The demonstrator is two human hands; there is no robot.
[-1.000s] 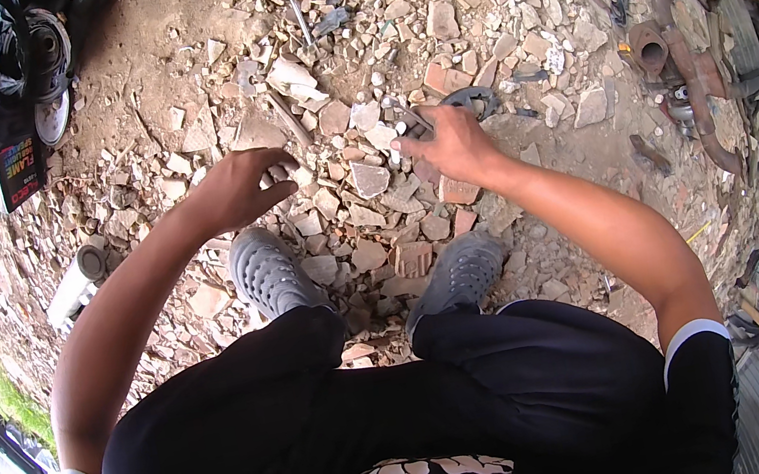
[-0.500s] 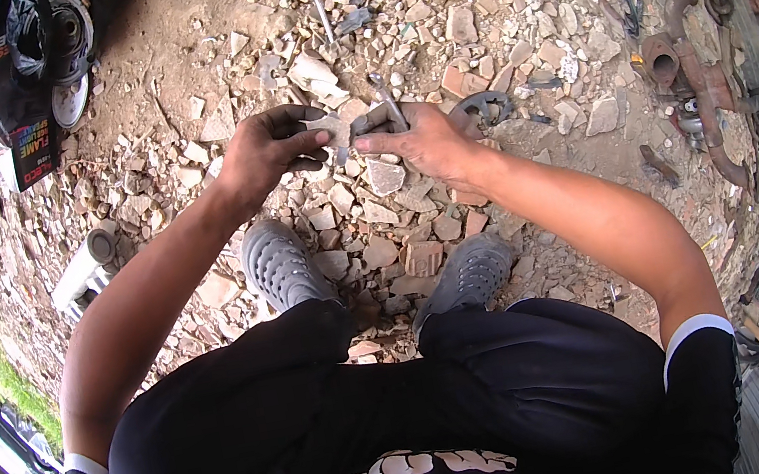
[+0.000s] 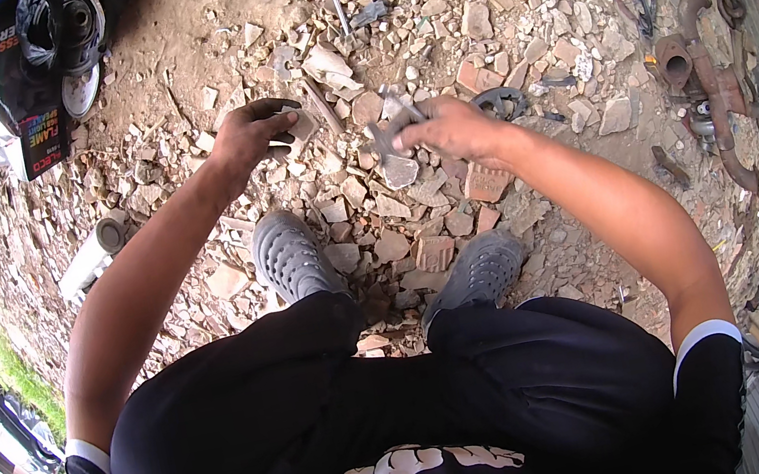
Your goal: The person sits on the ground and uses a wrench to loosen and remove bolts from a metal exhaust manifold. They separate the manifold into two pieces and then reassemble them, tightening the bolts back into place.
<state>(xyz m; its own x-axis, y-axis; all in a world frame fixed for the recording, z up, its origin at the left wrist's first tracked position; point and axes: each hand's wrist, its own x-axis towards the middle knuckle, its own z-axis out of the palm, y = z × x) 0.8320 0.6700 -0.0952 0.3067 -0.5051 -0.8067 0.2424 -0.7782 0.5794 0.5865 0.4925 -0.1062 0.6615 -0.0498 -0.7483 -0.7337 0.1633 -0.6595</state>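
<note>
My left hand [image 3: 252, 137] is held over the rubble, its darkened fingers and thumb apart with nothing plainly between them. Across from it, my right hand [image 3: 454, 130] is closed around a slim metal wrench [image 3: 406, 108], smeared by motion. At that hand's fingertips shows a small grey piece [image 3: 381, 140]; its kind is too blurred to tell. A gap separates the two hands. On the ground beyond my right knuckles lies a dark round part [image 3: 500, 102], partly covered by the hand.
Broken tile and stone [image 3: 398, 171] cover the ground around my grey perforated shoes [image 3: 291, 253]. Rusty exhaust pipes [image 3: 710, 92] lie at the right. A white cylinder [image 3: 93, 252] is at the left, near a black printed package [image 3: 42, 134]. A rod with blue fibres [image 3: 335, 1] lies ahead.
My hands have drawn apart from their close position. The right hand keeps the wrench, which has tipped over and blurred. The whole view has shifted slightly.
</note>
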